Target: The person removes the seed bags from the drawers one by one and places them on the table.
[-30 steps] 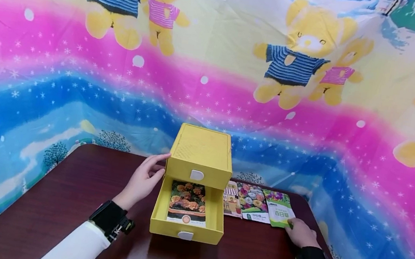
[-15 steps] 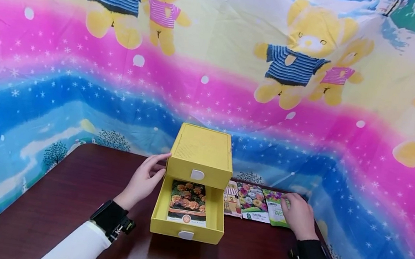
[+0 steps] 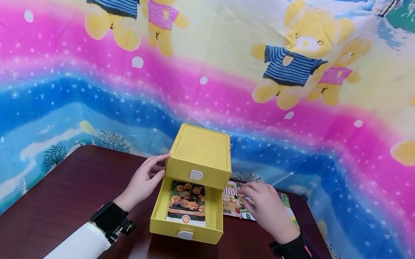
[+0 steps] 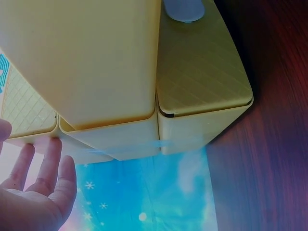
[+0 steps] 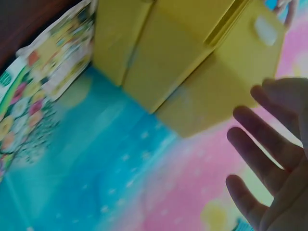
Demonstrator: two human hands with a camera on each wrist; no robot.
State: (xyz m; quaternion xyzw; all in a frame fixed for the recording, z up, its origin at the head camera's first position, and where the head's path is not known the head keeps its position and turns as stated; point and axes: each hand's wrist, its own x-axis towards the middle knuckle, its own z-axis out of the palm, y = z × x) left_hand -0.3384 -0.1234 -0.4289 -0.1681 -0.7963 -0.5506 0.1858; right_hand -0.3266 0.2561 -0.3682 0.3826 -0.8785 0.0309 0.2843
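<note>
A yellow drawer unit (image 3: 203, 147) stands at the table's middle, its middle drawer (image 3: 165, 228) pulled far out. Inside that drawer lies a seed packet with orange flowers (image 3: 188, 200). My left hand (image 3: 141, 185) touches the unit's upper left side with extended fingers; the left wrist view shows its fingertips (image 4: 54, 147) at the upper drawer's edge. Nothing is in my right hand (image 3: 271, 211), which hovers with loosely bent fingers over the packets right of the unit. It partly hides a mixed-flower packet (image 3: 248, 216) and a green-and-white packet (image 3: 288, 204).
A packet with a striped awning picture (image 3: 232, 201) lies closest to the unit's right side. The dark brown table (image 3: 72, 199) backs onto a printed cloth (image 3: 218, 82) with teddy bears. White knobs (image 3: 196, 175) stick out from the drawer fronts.
My right hand has left the green-and-white packet at the far right and moved left over the packets toward the drawer unit. My left hand and the packet in the drawer have stayed put.
</note>
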